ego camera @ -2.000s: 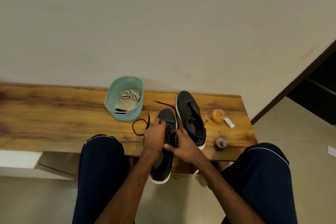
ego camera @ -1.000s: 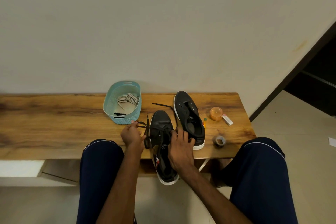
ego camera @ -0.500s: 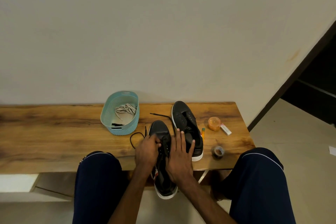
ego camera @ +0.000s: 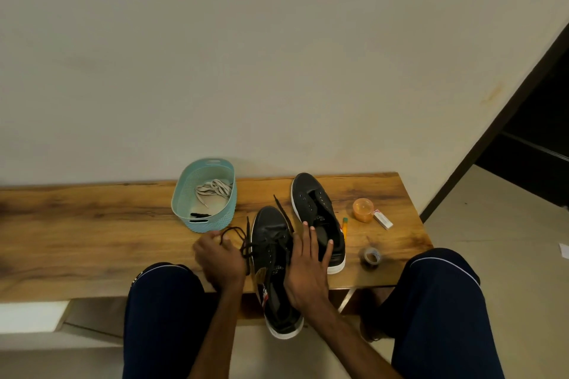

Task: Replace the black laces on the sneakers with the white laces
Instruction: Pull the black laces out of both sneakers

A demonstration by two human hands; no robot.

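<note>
While our right hand [ego camera: 308, 268] lies flat, fingers spread, pinning the near sneaker [ego camera: 274, 258] half over the counter [ego camera: 92, 237] edge, our left hand [ego camera: 220, 261] closes its fingers on the black lace [ego camera: 243, 240], apparently to draw it sideways out of the eyelets. Beside it, the far sneaker [ego camera: 314, 206] sits unlaced. Within easy reach, the white laces [ego camera: 214, 189] wait in the teal basket [ego camera: 197, 221].

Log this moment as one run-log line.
left hand: pulling black lace | right hand: steadying near sneaker | white laces: in basket
</note>
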